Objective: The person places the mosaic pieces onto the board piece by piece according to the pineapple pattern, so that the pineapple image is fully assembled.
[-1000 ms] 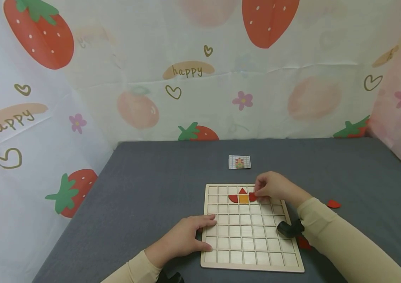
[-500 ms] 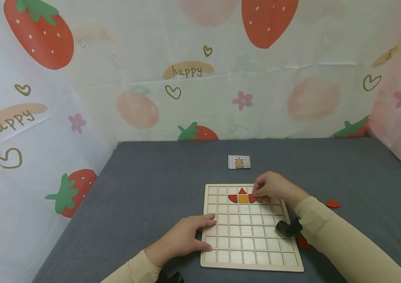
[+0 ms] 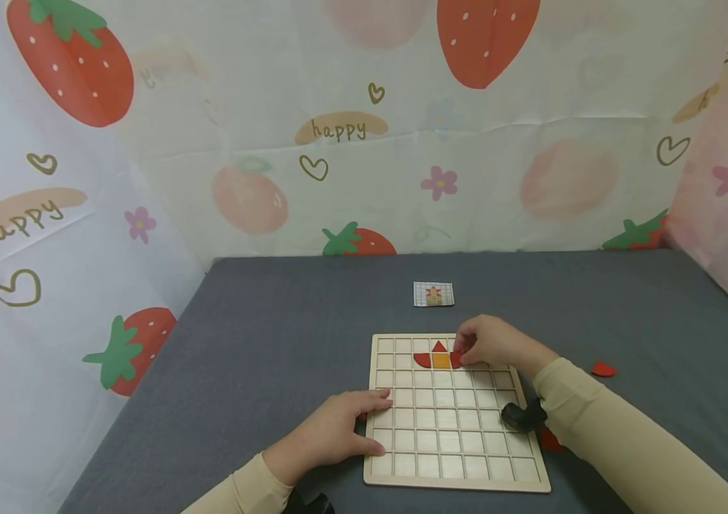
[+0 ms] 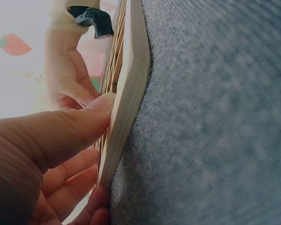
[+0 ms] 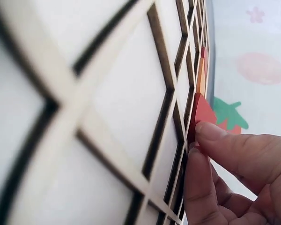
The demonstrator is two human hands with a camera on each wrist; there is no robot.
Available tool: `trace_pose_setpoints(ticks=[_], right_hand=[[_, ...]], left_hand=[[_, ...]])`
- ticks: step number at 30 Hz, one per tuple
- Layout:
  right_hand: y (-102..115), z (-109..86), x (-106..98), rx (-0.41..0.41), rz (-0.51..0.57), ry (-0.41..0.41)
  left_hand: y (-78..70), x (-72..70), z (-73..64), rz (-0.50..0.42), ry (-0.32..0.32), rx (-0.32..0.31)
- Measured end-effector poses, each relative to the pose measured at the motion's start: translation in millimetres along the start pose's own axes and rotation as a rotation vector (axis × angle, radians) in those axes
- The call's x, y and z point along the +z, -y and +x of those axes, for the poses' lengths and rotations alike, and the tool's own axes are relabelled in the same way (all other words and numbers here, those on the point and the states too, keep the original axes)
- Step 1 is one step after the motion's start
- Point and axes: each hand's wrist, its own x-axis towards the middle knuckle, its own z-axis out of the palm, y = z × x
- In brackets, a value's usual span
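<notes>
A wooden grid board (image 3: 460,467) lies on the grey cloth. My right hand (image 3: 495,343) is at its far rows, thumb and finger pinching a red quarter-round tile (image 5: 203,112) that sits just right of an orange square tile (image 3: 442,360). In the right wrist view that red tile stands tilted above the grid. A red triangle tile (image 3: 439,347) lies above the orange one, and another red quarter-round tile (image 3: 422,360) on its left. My left hand (image 3: 332,432) rests on the board's left edge; the thumb (image 4: 100,105) touches the rim in the left wrist view, fingers fairly straight.
A small picture card (image 3: 433,294) with a gridded pattern lies beyond the board. One loose red tile (image 3: 604,369) lies to the right. Another red piece (image 3: 550,440) is partly hidden under the right forearm. A strawberry-printed curtain (image 3: 351,193) stands behind the table.
My right hand has shifted slightly left, and the red tile in its fingers now sits closer against the orange square. My left hand has stayed in place.
</notes>
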Motion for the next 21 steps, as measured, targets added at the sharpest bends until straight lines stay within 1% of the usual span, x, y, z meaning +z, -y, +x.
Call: trace_pose_setpoints(ticks=[8, 16, 21], right_hand=[[1.6, -2.6, -1.6, -0.017, -0.070, -0.006], [0.2, -3.3, -1.5, -0.048, -0.085, -0.006], [-2.2, -4.0, -3.5, -0.080, -0.070, -0.007]], left_hand=[[-1.6, -1.5, -1.2, -0.002, 0.005, -0.003], [-1.9, -1.6, -1.8, -0.002, -0.001, -0.003], [-2.3, -1.2, -1.5, 0.004, 0.000, -0.003]])
